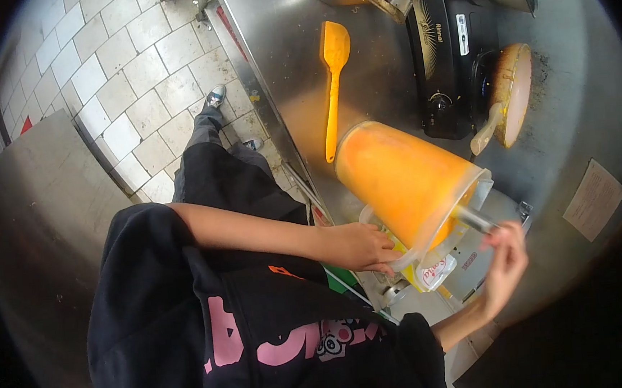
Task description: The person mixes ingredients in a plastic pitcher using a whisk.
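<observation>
Beside the orange spatula [333, 84]: the orange container [403, 177] is seen at the table [283, 59].
Long axis: it is slanted toward the right hand [505, 256]; upright or tilted cannot be told.
Left hand [364, 248]: nearer to the container wall, it is laid against a clear rim [406, 261]; its grip cannot be told.
Metal handle [476, 220]: by the right hand's fingers it is clamped.

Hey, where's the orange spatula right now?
In the head view, the orange spatula lies upper centre on the steel counter, left of the black stove.
</observation>
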Demonstrator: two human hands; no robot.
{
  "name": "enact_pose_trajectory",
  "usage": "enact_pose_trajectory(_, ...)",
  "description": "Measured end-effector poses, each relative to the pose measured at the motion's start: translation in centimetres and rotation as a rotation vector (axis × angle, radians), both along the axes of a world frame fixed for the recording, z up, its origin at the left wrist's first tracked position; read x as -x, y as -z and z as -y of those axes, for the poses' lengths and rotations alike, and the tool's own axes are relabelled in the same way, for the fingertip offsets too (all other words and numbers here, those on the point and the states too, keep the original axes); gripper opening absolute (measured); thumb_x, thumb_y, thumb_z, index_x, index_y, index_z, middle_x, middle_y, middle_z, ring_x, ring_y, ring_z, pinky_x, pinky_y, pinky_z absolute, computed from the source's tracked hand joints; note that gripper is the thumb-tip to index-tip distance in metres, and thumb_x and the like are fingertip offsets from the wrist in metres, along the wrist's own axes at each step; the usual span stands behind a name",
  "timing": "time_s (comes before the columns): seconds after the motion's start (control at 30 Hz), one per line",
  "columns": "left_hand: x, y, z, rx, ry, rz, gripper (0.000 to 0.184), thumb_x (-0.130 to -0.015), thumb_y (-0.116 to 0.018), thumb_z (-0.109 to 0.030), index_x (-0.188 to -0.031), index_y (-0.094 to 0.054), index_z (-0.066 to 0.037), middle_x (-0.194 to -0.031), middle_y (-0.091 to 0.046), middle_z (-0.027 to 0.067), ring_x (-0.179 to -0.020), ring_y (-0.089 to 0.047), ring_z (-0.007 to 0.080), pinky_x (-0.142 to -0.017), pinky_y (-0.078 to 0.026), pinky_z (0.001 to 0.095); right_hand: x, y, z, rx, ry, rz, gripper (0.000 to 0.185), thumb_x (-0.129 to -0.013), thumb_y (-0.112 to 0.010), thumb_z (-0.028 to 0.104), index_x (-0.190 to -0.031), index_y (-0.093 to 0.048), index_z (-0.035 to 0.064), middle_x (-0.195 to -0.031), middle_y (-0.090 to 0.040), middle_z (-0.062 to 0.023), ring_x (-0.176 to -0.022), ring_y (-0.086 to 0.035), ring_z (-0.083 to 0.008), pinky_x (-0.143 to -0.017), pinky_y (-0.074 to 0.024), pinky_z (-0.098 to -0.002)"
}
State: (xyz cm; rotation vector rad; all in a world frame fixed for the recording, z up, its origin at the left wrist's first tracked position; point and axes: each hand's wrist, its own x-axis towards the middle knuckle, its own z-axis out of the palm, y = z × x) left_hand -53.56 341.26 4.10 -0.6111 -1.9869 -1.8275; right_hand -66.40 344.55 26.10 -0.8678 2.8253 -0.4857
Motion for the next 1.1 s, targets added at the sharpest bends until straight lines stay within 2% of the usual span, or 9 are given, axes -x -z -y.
enact_pose_trajectory(0.07,0.0,0.0,0.0,-0.017,-0.018,-0.008,0.033,-0.083,-0.045,-0.036,-0.094,-0.049,-0.006,-0.083,-0.052,0.0099,-0.078,-0.053,0.0254,-0.068,-0.043,0.0334,0.3,2.2,-0.8,-0.277,-0.198,0.174,0.031,-0.087,-0.040,0.012,-0.059,-0.045,-0.0001,-0.072,-0.046,-0.0061,-0.061,-0.046,-0.0118,-0.057,-0.0379,-0.0235)
enact_pose_trajectory(0.2,0.2,0.3,-0.2,-0.038,-0.034,-0.025,0.033,-0.083,-0.046,-0.036,-0.094,-0.049,-0.005,-0.083,-0.052,0.0100,-0.078,-0.053,0.0252,-0.068,-0.043,0.0335,-0.1,-1.3,-0.1,0.108,-0.026,0.011,0.027,-0.085,-0.043,0.008,-0.060,-0.045,-0.0014,-0.071,-0.046,-0.0065,-0.060,-0.045,-0.0122,-0.057,-0.0374,-0.0230)
enact_pose_trajectory(0.33,0.0,0.2,-0.4,-0.051,-0.015,-0.042,0.033,-0.082,-0.047,-0.035,-0.095,-0.049,-0.005,-0.083,-0.052,0.0101,-0.078,-0.053,0.0250,-0.068,-0.042,0.0336,0.5,2.7,-0.7,-0.271,-0.221,0.149,0.026,-0.087,-0.041,0.009,-0.063,-0.044,-0.0021,-0.072,-0.045,-0.0057,-0.058,-0.044,-0.0101,-0.054,-0.0362,-0.0214)
enact_pose_trajectory(0.47,0.1,0.3,-0.1,-0.035,-0.012,-0.032,0.034,-0.081,-0.048,-0.035,-0.096,-0.049,-0.004,-0.083,-0.052,0.0099,-0.078,-0.053,0.0248,-0.067,-0.042,0.0334,-0.5,-1.0,0.7,0.036,-0.024,-0.006,0.023,-0.085,-0.043,0.007,-0.064,-0.046,-0.0027,-0.071,-0.045,-0.0072,-0.058,-0.044,-0.0120,-0.055,-0.0361,-0.0222)
enact_pose_trajectory(0.63,0.3,0.3,0.1,-0.023,-0.030,-0.047,0.034,-0.081,-0.048,-0.035,-0.095,-0.049,-0.004,-0.083,-0.052,0.0098,-0.078,-0.053,0.0244,-0.067,-0.042,0.0332,-0.4,0.7,0.2,-0.257,-0.147,0.155,0.028,-0.088,-0.040,0.010,-0.062,-0.043,-0.0011,-0.073,-0.045,-0.0059,-0.058,-0.043,-0.0101,-0.053,-0.0349,-0.0211)
enact_pose_trajectory(0.73,0.1,0.4,-0.4,-0.048,-0.038,-0.040,0.033,-0.081,-0.048,-0.035,-0.094,-0.050,-0.005,-0.083,-0.052,0.0095,-0.078,-0.053,0.0242,-0.067,-0.042,0.0330,-0.7,-1.3,0.3,0.042,-0.057,-0.028,0.023,-0.087,-0.041,0.006,-0.065,-0.046,-0.0009,-0.073,-0.043,-0.0040,-0.063,-0.043,-0.0094,-0.054,-0.0345,-0.0204)
enact_pose_trajectory(0.9,0.4,0.5,-0.2,-0.086,-0.082,-0.057,0.036,-0.084,-0.042,-0.039,-0.093,-0.050,-0.005,-0.074,-0.055,0.0111,-0.071,-0.055,0.0273,-0.064,-0.042,0.0346,-0.8,0.7,-0.1,-0.272,-0.161,0.135,0.025,-0.088,-0.042,0.009,-0.064,-0.045,0.0001,-0.073,-0.043,-0.0040,-0.062,-0.041,-0.0094,-0.054,-0.0337,-0.0205)
enact_pose_trajectory(1.0,0.3,0.5,-0.4,-0.076,-0.065,-0.076,0.032,-0.081,-0.049,-0.034,-0.092,-0.050,-0.005,-0.080,-0.051,0.0091,-0.075,-0.052,0.0238,-0.065,-0.042,0.0326,-1.2,-0.8,0.2,0.044,0.035,-0.105,0.025,-0.087,-0.043,0.009,-0.063,-0.045,-0.0003,-0.073,-0.042,-0.0035,-0.062,-0.041,-0.0094,-0.054,-0.0331,-0.0204)
enact_pose_trajectory(1.1,0.2,0.3,0.1,-0.060,-0.041,-0.086,0.030,-0.080,-0.050,-0.034,-0.088,-0.049,-0.005,-0.078,-0.050,0.0088,-0.074,-0.052,0.0236,-0.064,-0.041,0.0325,-0.6,2.9,-1.0,-0.244,-0.135,0.080,0.025,-0.087,-0.042,0.009,-0.064,-0.045,-0.0009,-0.074,-0.043,-0.0038,-0.062,-0.041,-0.0079,-0.053,-0.0323,-0.0200)
